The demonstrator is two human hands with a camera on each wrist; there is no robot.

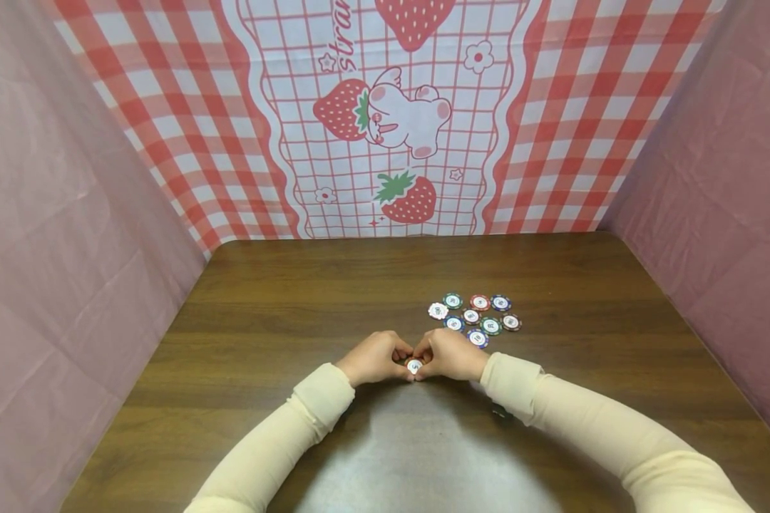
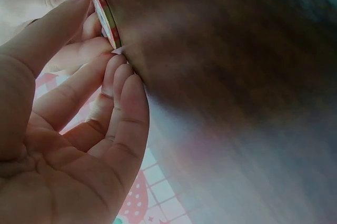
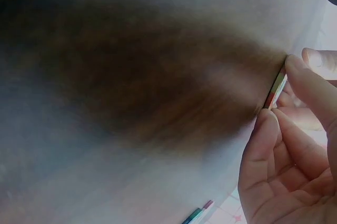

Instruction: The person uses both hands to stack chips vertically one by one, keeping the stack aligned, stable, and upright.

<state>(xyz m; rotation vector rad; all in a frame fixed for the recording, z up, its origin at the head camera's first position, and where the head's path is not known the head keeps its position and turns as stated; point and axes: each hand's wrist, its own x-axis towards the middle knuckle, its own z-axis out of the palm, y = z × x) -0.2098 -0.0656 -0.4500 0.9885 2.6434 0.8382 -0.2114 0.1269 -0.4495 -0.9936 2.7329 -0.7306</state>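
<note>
A poker chip (image 1: pixel 414 366) with a white face and a 5 on it lies flat on the wooden table, between both hands. Its edge shows yellow-green and red in the left wrist view (image 2: pixel 107 19). My left hand (image 1: pixel 380 358) holds it from the left, thumb at the near edge and fingertips at the far edge. From the other side my right hand (image 1: pixel 452 354) grips the same chip with thumb and fingers. The tips of the two hands meet around it. The fingers hide part of its rim.
Several loose chips lie beyond the right hand, among them a white chip (image 1: pixel 438 311), a red chip (image 1: pixel 480 303) and a green chip (image 1: pixel 490 325). A small dark object (image 1: pixel 500 410) sits by the right sleeve. A checked strawberry cloth (image 1: pixel 565 107) hangs behind the table (image 1: pixel 263 285).
</note>
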